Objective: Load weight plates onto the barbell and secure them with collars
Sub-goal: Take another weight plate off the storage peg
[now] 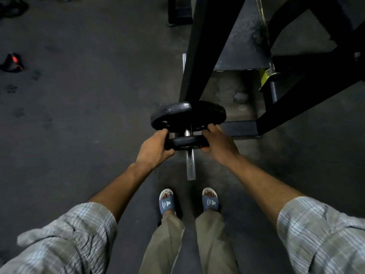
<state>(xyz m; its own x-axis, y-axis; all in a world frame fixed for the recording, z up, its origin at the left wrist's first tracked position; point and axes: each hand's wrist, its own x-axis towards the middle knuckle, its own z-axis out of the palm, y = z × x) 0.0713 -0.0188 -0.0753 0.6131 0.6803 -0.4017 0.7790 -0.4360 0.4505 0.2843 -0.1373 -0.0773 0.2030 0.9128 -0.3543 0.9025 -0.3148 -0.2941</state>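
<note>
A small black plate (186, 142) sits on the steel barbell sleeve (190, 162) just below frame centre, with the left hand (155, 149) clamped on its 9 o'clock edge and the right hand (218, 143) on its 3 o'clock edge. Just beyond it at 12 o'clock, apparently a short way apart, sits a larger black plate (187, 116). A black machine frame (203, 48) rises toward 1 o'clock, two sandalled feet (167, 201) stand at 6 o'clock, and a red-and-black object (12, 63), too dim to identify, lies at 9 o'clock.

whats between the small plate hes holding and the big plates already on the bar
In the head view, only a short bare stretch of steel barbell sleeve lies between the small plate and the larger plates. No collar shows there.
</note>
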